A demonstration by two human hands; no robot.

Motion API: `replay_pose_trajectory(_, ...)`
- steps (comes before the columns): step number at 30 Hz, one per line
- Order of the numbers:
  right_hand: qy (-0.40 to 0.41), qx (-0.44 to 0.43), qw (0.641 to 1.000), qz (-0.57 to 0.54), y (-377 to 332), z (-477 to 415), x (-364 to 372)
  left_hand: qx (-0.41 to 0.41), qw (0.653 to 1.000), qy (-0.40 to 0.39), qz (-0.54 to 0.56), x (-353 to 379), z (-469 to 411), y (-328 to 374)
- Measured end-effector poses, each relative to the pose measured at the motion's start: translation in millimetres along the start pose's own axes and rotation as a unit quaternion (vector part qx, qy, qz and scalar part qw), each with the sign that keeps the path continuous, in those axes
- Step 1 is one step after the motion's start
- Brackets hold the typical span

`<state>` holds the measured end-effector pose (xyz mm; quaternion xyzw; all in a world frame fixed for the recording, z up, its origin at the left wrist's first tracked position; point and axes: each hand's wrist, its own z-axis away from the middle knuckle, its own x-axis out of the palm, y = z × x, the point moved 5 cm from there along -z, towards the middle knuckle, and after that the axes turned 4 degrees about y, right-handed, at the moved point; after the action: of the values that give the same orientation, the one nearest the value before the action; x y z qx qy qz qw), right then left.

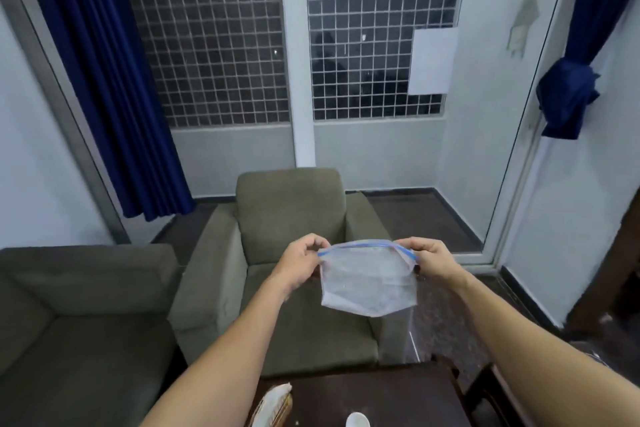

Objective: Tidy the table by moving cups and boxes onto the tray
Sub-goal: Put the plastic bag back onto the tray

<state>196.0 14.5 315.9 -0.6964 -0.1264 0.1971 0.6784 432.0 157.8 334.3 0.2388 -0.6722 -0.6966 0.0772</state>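
Observation:
I hold a clear zip-lock plastic bag (369, 279) with a blue seal strip out in front of me, above the armchair. My left hand (303, 265) pinches its top left corner and my right hand (431, 262) pinches its top right corner. The bag hangs down and looks empty. At the bottom edge of the view, the rim of a white cup (357, 420) shows on the dark wooden table (398, 395). A pale wrapped packet (273, 404) lies at the table's left end. No tray is visible.
A grey-green armchair (291, 218) faces me beyond the table, with a matching sofa (79, 315) to its left. Blue curtains (104, 80) hang beside meshed windows. A glass door (519, 149) stands at the right, with dark wooden furniture (606, 270) beside it.

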Motion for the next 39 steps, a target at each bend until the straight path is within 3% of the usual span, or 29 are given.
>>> replay_pose_trajectory(5,-0.021,-0.025,0.999,0.014,-30,9,7,0.021,1.000,0.005,-0.012,-20,11,23)
replay_pose_trajectory(12,-0.039,-0.075,0.983,0.160,-77,17,1,0.000,0.995,-0.021,-0.094,-27,12,43)
replay_pose_trajectory(17,-0.006,-0.070,0.983,0.171,-99,22,-13,-0.029,0.998,-0.007,-0.053,-22,7,50)
replay_pose_trajectory(21,0.028,-0.093,0.977,0.192,-103,27,-21,0.027,0.995,-0.030,-0.089,-8,3,57)
replay_pose_trajectory(27,0.074,-0.110,0.955,0.266,-89,26,-32,0.114,0.976,0.053,-0.180,5,-7,58)
replay_pose_trajectory(31,0.124,-0.100,0.955,0.249,-74,28,-52,0.098,0.983,0.031,-0.153,28,-15,46)
replay_pose_trajectory(39,0.171,0.002,0.943,0.287,-36,33,-121,0.116,0.962,-0.023,-0.247,115,-31,38)
